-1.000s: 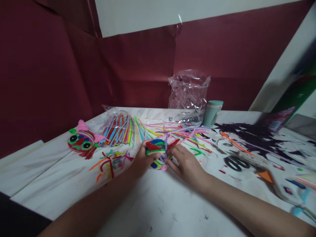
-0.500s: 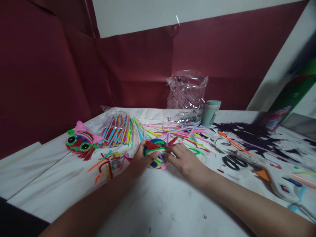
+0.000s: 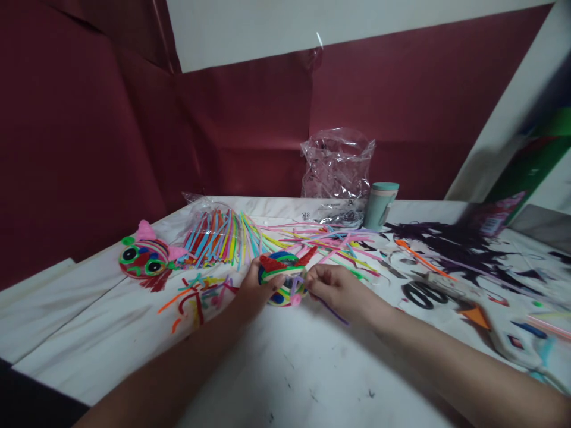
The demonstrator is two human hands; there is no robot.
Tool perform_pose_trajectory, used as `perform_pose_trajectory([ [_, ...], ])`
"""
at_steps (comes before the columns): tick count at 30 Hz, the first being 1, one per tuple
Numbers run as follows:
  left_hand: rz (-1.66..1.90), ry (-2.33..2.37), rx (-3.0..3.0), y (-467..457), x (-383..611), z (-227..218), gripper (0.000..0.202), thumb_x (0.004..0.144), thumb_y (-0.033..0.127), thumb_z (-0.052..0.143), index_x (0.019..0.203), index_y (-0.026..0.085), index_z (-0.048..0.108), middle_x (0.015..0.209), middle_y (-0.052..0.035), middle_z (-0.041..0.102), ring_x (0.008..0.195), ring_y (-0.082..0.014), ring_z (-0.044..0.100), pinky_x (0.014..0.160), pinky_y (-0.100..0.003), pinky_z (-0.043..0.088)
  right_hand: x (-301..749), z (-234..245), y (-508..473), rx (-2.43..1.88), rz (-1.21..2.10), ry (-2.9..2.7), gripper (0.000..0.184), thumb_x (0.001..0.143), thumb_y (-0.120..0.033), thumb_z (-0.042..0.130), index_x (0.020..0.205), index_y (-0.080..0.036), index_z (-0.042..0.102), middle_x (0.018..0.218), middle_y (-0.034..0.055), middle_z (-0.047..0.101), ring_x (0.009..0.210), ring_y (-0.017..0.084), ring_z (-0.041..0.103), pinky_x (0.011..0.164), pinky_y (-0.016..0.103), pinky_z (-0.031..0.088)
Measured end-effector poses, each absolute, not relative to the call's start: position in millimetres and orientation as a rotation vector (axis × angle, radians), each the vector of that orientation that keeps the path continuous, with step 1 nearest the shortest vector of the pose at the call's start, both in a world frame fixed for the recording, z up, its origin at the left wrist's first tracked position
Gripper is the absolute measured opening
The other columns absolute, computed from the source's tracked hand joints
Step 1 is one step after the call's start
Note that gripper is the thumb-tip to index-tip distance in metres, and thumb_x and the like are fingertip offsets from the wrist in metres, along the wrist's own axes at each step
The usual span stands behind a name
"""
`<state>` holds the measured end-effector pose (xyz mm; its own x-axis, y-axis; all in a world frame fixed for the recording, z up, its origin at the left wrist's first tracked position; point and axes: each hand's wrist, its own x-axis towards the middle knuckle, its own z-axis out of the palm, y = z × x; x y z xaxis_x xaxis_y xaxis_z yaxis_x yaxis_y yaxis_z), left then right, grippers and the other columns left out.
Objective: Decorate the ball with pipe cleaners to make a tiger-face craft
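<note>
Near the middle of the table, my left hand (image 3: pixel 259 286) grips the left side of a round, multicoloured pipe-cleaner face (image 3: pixel 284 279) with two red pointed ears. Green, blue, yellow and pink pieces show on it. My right hand (image 3: pixel 330 284) is at its right edge, fingers pinched on a purple pipe cleaner (image 3: pixel 334 312). One end of that strand hangs below the hand; a paler bent stretch lies over the front of the face. Part of the face is hidden by my fingers.
A finished-looking face (image 3: pixel 143 257) lies left, beside bagged pipe cleaners (image 3: pixel 214 238) and short offcuts (image 3: pixel 198 297). Behind stand a clear bag (image 3: pixel 338 172) and a green-lidded canister (image 3: pixel 381 205). On the right are black-handled scissors (image 3: pixel 423 294), a glue gun (image 3: pixel 499 333) and dark scraps (image 3: pixel 446 249).
My right hand has drawn slightly right, and the purple strand that stood up above the face now trails down below my hand. My left hand keeps its hold.
</note>
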<state>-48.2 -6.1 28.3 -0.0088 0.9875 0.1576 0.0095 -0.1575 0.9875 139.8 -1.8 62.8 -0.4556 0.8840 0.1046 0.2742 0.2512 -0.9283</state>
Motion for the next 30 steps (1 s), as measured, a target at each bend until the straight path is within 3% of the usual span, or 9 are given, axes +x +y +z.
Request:
perform_pose_trajectory([
  [4,1.303,1.184,1.334,-9,-48,29,0.076,0.063,0.046,0.076,0.125,0.017,0.043,0.112,-0.0109,0.064,0.102,-0.0267,0.061,0.084,-0.035,0.048,133,46,6,-1.077,1.257,-1.795,0.015,0.066,-0.029,0.054,0.056,-0.021,0.045,0.050,-0.0057,0.043,0.047,0.009,0.034,0.046,0.022,0.026],
  [18,1.365,1.146,1.321,-6,-49,22,0.070,0.062,0.036,0.078,0.121,0.019,0.046,0.112,-0.0104,0.064,0.103,-0.0271,0.060,0.087,-0.037,0.048,129,39,4,-1.061,1.288,-1.616,0.025,0.071,-0.041,0.057,0.059,-0.021,0.049,0.048,-0.0048,0.049,0.042,0.008,0.033,0.042,0.022,0.024],
  [25,1.305,1.150,1.245,-9,-47,24,0.085,0.047,0.022,0.083,0.122,0.019,0.043,0.106,-0.0066,0.065,0.093,-0.0242,0.062,0.080,-0.035,0.050,128,36,4,-1.059,1.272,-1.614,0.026,0.074,-0.041,0.056,0.061,-0.021,0.047,0.045,-0.0060,0.050,0.037,0.007,0.037,0.039,0.021,0.026],
  [30,1.327,1.190,1.299,-10,-44,26,0.084,0.047,0.020,0.083,0.122,0.021,0.044,0.107,-0.0061,0.063,0.095,-0.0245,0.061,0.082,-0.035,0.050,127,35,5,-1.040,1.286,-1.581,0.025,0.074,-0.039,0.057,0.060,-0.022,0.045,0.044,-0.0067,0.050,0.036,0.008,0.037,0.038,0.021,0.027],
])
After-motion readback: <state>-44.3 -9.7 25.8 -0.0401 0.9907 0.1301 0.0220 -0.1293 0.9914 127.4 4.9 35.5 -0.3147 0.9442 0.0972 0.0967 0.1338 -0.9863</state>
